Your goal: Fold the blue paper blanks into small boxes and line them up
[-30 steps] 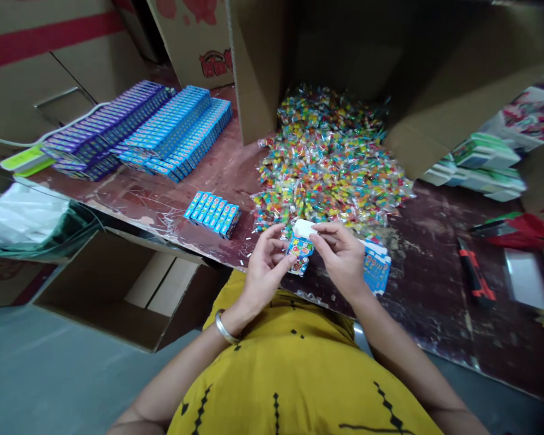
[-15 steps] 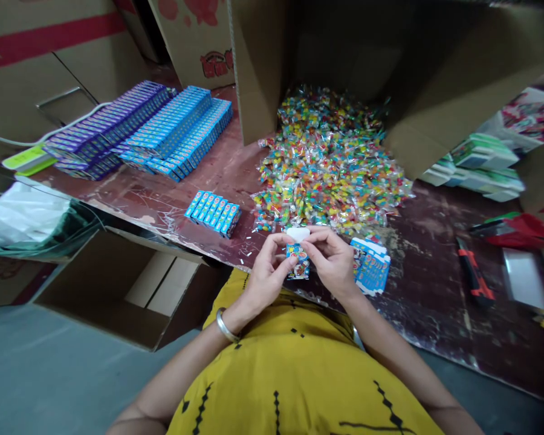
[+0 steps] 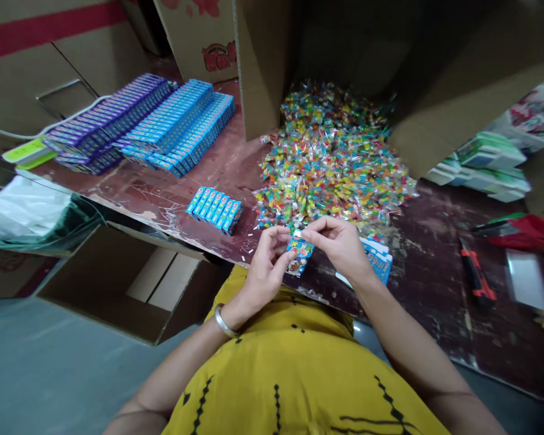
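My left hand (image 3: 267, 266) is closed on a small blue printed carton (image 3: 301, 254), thumb across its front and fingers behind. At the carton's top, the thumb and fingertips of my right hand (image 3: 338, 244) pinch its small white flap (image 3: 298, 232). Flat blue carton blanks (image 3: 381, 263) lie on the table beside my right wrist, partly hidden by it. Just beyond my hands spreads a big heap of wrapped colourful candies (image 3: 330, 175). To the left, a short row of blue cartons (image 3: 214, 208) stands on the tabletop.
Stacked blue cartons (image 3: 176, 127) and purple cartons (image 3: 109, 124) stand at the back left. A large cardboard box (image 3: 258, 72) encloses the heap's far side. An orange-black utility knife (image 3: 477, 275) lies on the right. Below the table's left edge sits an open cardboard box (image 3: 90, 290).
The white top flap stood up wide between both hands; now less of it shows. My right hand has lifted slightly and shifted right, its fingers now pinching at the carton's top edge.
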A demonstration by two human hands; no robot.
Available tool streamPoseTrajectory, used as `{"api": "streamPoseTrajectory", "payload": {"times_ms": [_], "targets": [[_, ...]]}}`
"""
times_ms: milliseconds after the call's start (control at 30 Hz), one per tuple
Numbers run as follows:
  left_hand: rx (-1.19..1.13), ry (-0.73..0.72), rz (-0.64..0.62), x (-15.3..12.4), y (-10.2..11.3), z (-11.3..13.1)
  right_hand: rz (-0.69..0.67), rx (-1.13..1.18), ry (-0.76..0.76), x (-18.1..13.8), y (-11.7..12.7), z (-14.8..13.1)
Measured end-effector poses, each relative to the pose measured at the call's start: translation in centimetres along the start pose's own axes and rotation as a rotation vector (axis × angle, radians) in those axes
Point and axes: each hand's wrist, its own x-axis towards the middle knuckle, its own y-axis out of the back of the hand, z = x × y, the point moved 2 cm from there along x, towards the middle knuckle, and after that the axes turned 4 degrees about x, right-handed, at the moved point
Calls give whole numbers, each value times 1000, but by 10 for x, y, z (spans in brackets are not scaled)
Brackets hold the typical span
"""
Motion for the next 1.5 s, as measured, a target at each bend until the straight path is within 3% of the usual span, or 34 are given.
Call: {"api": "streamPoseTrajectory", "payload": {"times_ms": [133, 300, 467, 533, 667, 767, 900, 1033, 1133, 1267, 1400, 1500], "targets": [[9, 8, -25, 0, 1, 2, -22, -39, 27, 3, 2, -3], [53, 29, -3, -1, 3, 4, -2, -179, 208, -11, -6, -6], [72, 18, -21, 1, 4, -1, -151, -268, 181, -23, -12, -1], [240, -32, -14, 6, 12, 0, -171, -333, 175, -24, -10, 2], [874, -170, 128, 24, 44, 8, -50, -361, 142, -24, 1, 7], [1256, -169, 196, 42, 66, 9, -35, -400, 125, -27, 5, 13], [1448, -83, 170, 62, 74, -2, -63, -411, 104, -33, 5, 19], [1499, -77, 233, 68, 76, -7, -63, -400, 83, -34, 2, 20], [1436, -112, 353, 71, 96, -1, -154, -356, 62, -23, -13, 23], [1366, -14, 492, 82, 147, 3, -303, -332, 48, 9, -53, 38], [1354, 284, 320, 89, 179, -5, -353, -332, -35, 42, -98, 57], [1331, 283, 214, 87, 182, -9, -345, -318, -59, 56, -124, 65]]}}
